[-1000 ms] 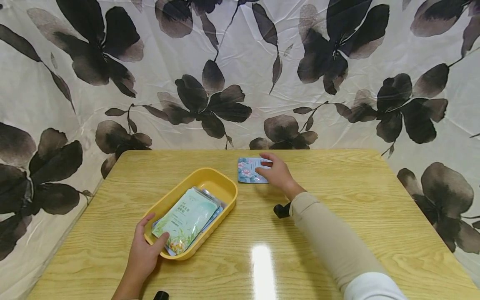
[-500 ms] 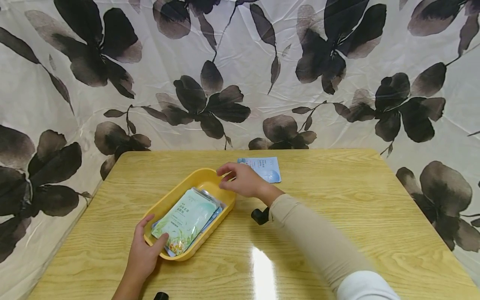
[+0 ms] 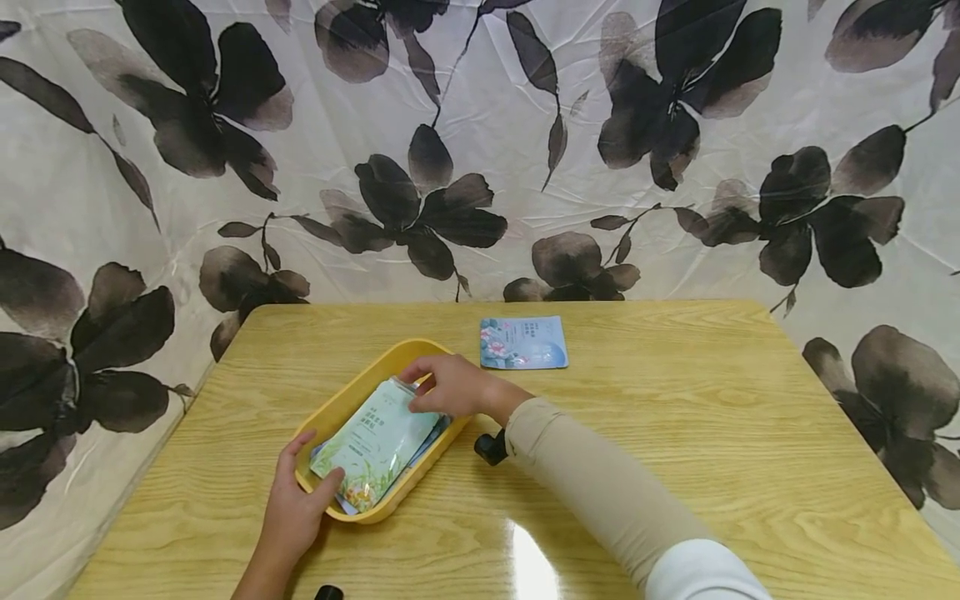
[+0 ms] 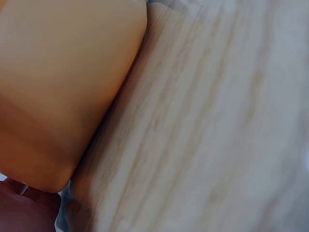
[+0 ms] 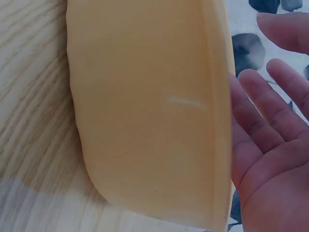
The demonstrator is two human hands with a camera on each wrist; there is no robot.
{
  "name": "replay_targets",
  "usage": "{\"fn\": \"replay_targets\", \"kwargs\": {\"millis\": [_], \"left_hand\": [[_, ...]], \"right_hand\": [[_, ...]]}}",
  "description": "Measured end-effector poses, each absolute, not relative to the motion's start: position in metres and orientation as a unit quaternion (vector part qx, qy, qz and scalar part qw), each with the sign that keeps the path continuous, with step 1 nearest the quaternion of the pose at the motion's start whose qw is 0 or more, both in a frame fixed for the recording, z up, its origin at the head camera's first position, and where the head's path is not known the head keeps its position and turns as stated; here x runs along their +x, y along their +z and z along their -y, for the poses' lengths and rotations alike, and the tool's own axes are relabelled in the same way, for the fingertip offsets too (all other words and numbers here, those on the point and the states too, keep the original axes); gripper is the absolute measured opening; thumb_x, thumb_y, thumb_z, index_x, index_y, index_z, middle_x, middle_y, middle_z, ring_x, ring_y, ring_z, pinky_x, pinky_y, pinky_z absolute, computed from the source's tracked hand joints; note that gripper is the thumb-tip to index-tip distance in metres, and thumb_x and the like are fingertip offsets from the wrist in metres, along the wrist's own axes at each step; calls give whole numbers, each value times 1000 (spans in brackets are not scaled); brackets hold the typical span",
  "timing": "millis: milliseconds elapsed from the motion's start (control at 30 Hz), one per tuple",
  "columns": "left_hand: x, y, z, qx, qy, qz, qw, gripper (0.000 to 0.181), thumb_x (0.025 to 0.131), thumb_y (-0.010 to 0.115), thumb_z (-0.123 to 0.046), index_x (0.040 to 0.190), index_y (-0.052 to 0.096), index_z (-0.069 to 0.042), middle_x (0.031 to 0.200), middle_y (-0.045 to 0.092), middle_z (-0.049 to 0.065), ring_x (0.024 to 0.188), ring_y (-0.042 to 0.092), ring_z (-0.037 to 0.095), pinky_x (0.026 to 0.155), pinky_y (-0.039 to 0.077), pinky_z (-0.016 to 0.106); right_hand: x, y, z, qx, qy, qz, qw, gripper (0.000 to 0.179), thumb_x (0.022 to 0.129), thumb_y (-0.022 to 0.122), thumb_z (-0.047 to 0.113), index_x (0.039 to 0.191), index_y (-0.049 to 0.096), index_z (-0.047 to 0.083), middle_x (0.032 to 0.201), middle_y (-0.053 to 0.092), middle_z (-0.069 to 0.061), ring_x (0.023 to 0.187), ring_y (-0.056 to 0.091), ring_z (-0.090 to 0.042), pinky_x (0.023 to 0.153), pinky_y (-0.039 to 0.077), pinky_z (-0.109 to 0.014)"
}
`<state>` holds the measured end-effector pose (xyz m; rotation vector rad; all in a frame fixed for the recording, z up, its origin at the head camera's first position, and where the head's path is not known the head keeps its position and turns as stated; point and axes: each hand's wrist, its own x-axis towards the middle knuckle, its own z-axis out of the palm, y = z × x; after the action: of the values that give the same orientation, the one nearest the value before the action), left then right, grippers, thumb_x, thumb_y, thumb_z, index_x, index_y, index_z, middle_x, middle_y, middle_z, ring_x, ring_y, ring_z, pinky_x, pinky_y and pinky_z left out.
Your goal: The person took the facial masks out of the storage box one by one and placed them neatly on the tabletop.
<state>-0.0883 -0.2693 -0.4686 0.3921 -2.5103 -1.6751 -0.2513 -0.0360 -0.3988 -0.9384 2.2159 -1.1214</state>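
Note:
A yellow plastic basket [image 3: 420,477] sits slantwise on the table, holding a stack of flat sachets. A pale green sachet [image 3: 375,442] with a plant print lies on top, with blue ones showing beneath. My left hand [image 3: 294,504] grips the basket's near end, thumb over the rim onto the sachets. My right hand [image 3: 461,387] reaches into the far end, fingertips right at the green sachet's upper edge. In the right wrist view, my right thumb and fingers stand apart beside the basket wall [image 5: 149,111]. Behind lies a blue floral sachet [image 3: 525,342] on the table.
The wooden table [image 3: 675,400] runs back to a hanging floral cloth [image 3: 480,150]. A small black object [image 3: 491,447] shows at my right wrist, and another black piece [image 3: 328,592] near the front edge.
My right hand has moved left and nearer, from over the blue sachet to inside the basket, leaving that sachet on the table. My left hand has kept its grip on the basket.

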Motion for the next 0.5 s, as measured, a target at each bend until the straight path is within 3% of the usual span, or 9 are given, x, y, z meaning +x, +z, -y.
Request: {"fn": "replay_targets", "kwargs": {"millis": [333,500], "left_hand": [[-87,-466,266,127,-552,822,57,74,96,63,-9,155,19,-3,157,18,28,141,26,41,112,23,57],[-87,-466,266,127,-548,825,57,73,96,63,-9,155,19,-3,157,17,28,142,24,41,112,22,58]], "right_hand": [[-254,-406,42,-339,-401,-813,252,49,91,73,13,137,58,5,134,59,-8,112,60,-19,88,49,-23],[-254,-409,44,-344,-393,-815,252,49,90,74,9,136,58,3,132,60,-10,115,60,-25,90,49,-22]]}}
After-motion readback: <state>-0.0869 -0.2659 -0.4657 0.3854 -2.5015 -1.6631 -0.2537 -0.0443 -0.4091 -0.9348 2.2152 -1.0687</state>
